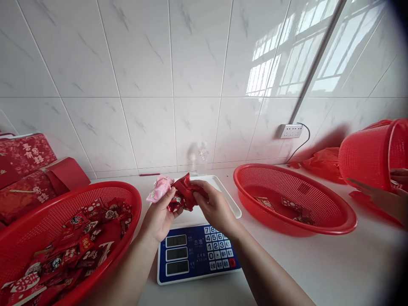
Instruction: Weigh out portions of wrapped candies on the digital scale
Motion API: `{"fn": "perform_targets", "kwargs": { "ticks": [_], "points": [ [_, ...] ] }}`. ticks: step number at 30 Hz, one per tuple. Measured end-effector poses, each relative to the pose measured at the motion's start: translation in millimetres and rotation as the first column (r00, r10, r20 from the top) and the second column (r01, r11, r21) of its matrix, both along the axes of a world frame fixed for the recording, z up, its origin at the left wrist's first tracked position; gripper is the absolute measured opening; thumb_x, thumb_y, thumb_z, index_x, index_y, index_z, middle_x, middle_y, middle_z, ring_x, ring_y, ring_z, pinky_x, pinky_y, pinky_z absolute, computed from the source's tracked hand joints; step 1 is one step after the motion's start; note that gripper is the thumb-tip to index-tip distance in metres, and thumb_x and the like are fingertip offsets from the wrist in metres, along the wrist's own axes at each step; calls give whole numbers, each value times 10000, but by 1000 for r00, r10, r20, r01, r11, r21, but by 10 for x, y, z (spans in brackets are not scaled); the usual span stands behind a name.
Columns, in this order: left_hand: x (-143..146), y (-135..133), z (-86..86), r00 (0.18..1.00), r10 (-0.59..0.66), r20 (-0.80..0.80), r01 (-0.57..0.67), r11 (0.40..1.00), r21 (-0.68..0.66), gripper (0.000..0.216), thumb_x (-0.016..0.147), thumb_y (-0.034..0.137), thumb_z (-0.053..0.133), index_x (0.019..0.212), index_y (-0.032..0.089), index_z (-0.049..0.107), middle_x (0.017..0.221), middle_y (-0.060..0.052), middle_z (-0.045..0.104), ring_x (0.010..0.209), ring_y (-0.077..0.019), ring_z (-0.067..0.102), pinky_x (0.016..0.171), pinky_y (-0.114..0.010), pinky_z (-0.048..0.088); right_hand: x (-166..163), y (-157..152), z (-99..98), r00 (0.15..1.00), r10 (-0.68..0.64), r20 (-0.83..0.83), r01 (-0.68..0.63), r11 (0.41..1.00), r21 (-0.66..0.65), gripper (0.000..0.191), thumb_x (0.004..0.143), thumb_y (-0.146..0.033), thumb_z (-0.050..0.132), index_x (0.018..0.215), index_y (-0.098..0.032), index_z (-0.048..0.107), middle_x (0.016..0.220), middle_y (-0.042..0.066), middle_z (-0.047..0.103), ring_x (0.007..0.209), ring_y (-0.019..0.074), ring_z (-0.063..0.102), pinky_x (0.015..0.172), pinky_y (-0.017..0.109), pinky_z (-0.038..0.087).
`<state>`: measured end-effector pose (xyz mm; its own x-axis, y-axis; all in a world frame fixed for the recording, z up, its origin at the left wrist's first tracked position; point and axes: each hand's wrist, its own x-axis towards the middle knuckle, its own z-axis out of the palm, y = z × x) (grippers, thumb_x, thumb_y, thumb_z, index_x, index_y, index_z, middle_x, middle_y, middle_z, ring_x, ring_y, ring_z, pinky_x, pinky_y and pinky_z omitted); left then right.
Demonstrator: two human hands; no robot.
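Over the white pan [230, 203] of a blue-fronted digital scale [198, 265], both hands are closed around small wrapped sweets. My left hand [159, 221] grips a pink wrapped candy [160, 189] together with some red candy packets [183, 190]. Pinching the other side of the red packets is my right hand [217, 205]; how many pieces lie between the hands cannot be told. On the left, a large red plastic basket [132, 208] contains many red-wrapped candies [76, 221]. A second red basket [331, 223] on the right holds several packets [291, 204].
Behind the scale stands a clear plastic bottle [203, 154] by the tiled wall. A power strip [290, 131] with a black cable is on the wall. Red boxes [28, 153] are at far left. At right, another person's hand [379, 197] is beside a tilted red basket [365, 155].
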<state>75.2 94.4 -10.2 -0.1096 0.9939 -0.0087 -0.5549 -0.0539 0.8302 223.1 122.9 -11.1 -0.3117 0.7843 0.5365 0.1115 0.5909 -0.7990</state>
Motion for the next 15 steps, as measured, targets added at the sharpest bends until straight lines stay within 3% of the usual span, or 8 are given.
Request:
{"fn": "perform_targets", "kwargs": {
  "ticks": [4, 9, 11, 13, 15],
  "points": [
    [-11, 10, -5, 999, -11, 48, 15, 997, -79, 293, 663, 213, 736, 921, 198, 601, 878, -25, 627, 672, -102, 581, 506, -187, 478, 11, 59, -4, 991, 50, -125, -68, 987, -145, 244, 841, -256, 472, 1068, -211, 547, 849, 29, 640, 711, 131, 578, 667, 307, 490],
    [2, 11, -16, 998, 2, 61, 3, 996, -92, 288, 657, 182, 731, 915, 184, 604, 834, -19, 629, 634, -93, 572, 462, -178, 460, 44, 112, -6, 982, 113, -151, -138, 976, -167, 233, 803, -248, 490, 1017, -200, 570, 836, 29, 632, 638, 111, 536, 595, 279, 463],
    [-3, 23, -22, 997, 56, 56, -51, 995, -87, 268, 648, 174, 733, 881, 181, 601, 804, -7, 633, 627, -93, 578, 459, -179, 462, 91, 139, -8, 991, 44, -124, -62, 987, -151, 306, 796, -218, 475, 1097, -229, 532, 911, 38, 654, 674, 125, 563, 615, 294, 469],
    [-18, 38, -12, 986, 153, 70, -147, 986, -76, 234, 643, 158, 731, 834, 177, 599, 774, 4, 634, 619, -92, 584, 464, -182, 471, 148, 166, -10, 992, -122, -32, 119, 989, -92, 382, 786, -186, 478, 1157, -272, 493, 978, 34, 664, 756, 153, 588, 668, 324, 470],
    [-41, 45, 24, 962, 253, 101, -246, 966, -74, 199, 643, 134, 721, 795, 173, 598, 742, 16, 633, 600, -86, 584, 473, -186, 483, 191, 182, -13, 947, -296, 123, 295, 955, 25, 344, 775, -168, 494, 1096, -283, 542, 951, 27, 671, 825, 180, 587, 708, 339, 453]
  ]
}}
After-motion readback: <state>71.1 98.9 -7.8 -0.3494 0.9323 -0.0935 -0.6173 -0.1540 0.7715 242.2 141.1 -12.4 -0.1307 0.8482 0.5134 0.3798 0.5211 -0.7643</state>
